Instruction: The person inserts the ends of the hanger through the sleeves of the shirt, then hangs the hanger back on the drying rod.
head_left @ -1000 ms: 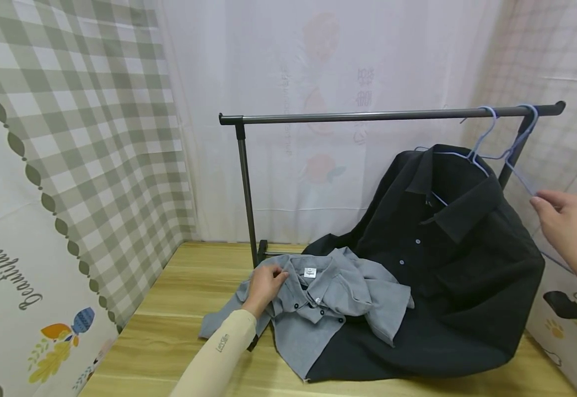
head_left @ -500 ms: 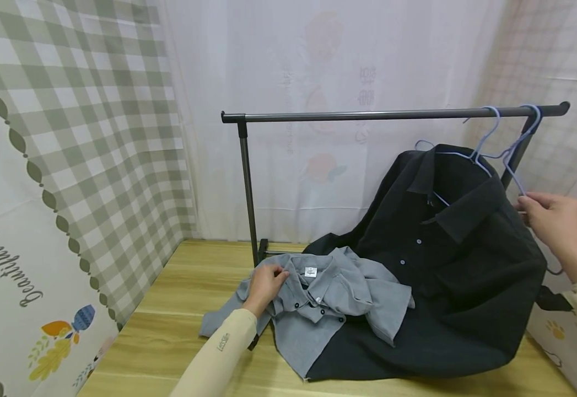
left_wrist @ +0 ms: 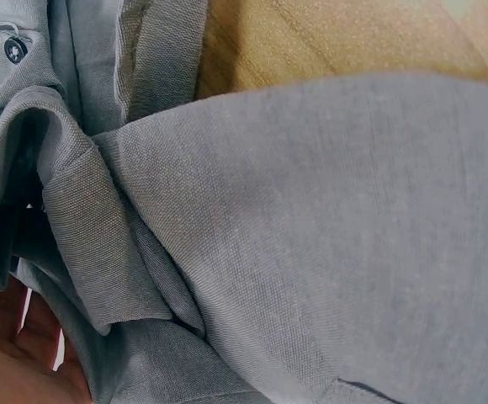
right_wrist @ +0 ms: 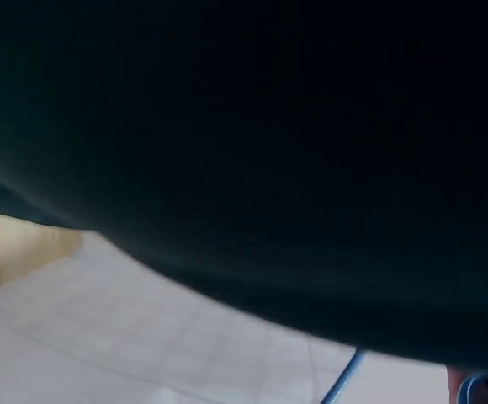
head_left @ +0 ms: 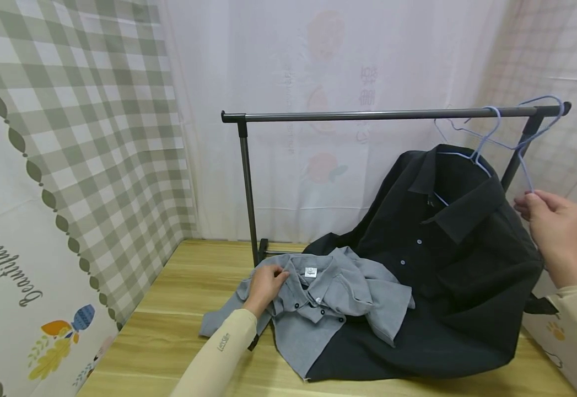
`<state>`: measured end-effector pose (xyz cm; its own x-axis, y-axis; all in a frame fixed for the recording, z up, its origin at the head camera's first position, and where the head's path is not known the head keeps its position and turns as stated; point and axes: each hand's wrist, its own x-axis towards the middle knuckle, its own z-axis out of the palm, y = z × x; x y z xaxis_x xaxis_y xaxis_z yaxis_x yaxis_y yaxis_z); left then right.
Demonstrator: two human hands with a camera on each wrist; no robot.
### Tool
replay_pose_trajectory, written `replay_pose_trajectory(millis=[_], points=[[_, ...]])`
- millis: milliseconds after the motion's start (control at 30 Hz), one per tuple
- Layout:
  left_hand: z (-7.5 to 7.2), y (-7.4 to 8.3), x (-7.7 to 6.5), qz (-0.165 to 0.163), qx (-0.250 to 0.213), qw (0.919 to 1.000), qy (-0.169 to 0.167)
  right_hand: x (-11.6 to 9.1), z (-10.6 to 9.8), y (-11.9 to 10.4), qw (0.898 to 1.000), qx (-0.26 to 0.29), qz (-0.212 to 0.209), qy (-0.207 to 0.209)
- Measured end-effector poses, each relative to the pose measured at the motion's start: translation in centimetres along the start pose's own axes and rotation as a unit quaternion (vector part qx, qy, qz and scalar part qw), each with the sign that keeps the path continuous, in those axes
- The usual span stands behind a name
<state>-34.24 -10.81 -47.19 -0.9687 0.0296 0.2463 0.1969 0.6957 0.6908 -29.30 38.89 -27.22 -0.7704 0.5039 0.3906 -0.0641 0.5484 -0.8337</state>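
Note:
A grey shirt (head_left: 300,336) with a white collar label and dark buttons lies crumpled on the table. My left hand (head_left: 264,288) pinches its collar; in the left wrist view the fingers (left_wrist: 38,328) are partly under the cloth. At the right, my right hand (head_left: 561,231) pinches the lower wire of a bare blue hanger (head_left: 524,171). That hanger's hook rises slightly above the rack's bar near its right end. Beside it, a black shirt (head_left: 462,275) hangs on a second blue hanger (head_left: 486,136). Dark cloth (right_wrist: 244,151) fills most of the right wrist view.
A dark metal rack (head_left: 367,116) spans the back of the wooden table (head_left: 169,309). The black shirt's lower part spreads over the table beneath the grey one. Patterned cloths hang at the left, back and right, including a green checked cloth (head_left: 114,121).
The bare hanger has risen and shifted right, its hook lifting from the bar. My right hand moved left to it, then slightly right again. The left hand and grey shirt stayed still.

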Motion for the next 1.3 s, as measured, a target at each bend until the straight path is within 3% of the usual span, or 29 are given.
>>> replay_pose_trajectory(millis=[400, 667, 833, 933, 1067, 1300], points=[[-0.1, 0.1, 0.0, -0.004, 0.007, 1.0000, -0.002, -3.3, 0.5, 1.4, 0.987, 0.132, 0.050, 0.071], [-0.2, 0.3, -0.1, -0.003, 0.006, 1.0000, 0.000, -5.8, 1.2, 2.7, 0.975, 0.178, 0.009, 0.134], [-0.2, 0.3, -0.2, -0.009, 0.001, 1.0000, -0.002, -6.9, 2.3, 3.5, 0.953, 0.247, -0.017, 0.175], [-0.2, 0.3, -0.2, -0.008, 0.003, 1.0000, -0.005, -7.4, 2.9, 4.0, 0.945, 0.249, -0.030, 0.208], [-0.1, 0.2, -0.1, -0.003, 0.007, 1.0000, -0.005, -7.9, 3.7, 4.9, 0.947, 0.191, -0.036, 0.257], [-0.2, 0.1, 0.0, -0.007, 0.001, 1.0000, -0.003, -9.2, 4.3, 5.6, 0.938, 0.168, -0.044, 0.300]])
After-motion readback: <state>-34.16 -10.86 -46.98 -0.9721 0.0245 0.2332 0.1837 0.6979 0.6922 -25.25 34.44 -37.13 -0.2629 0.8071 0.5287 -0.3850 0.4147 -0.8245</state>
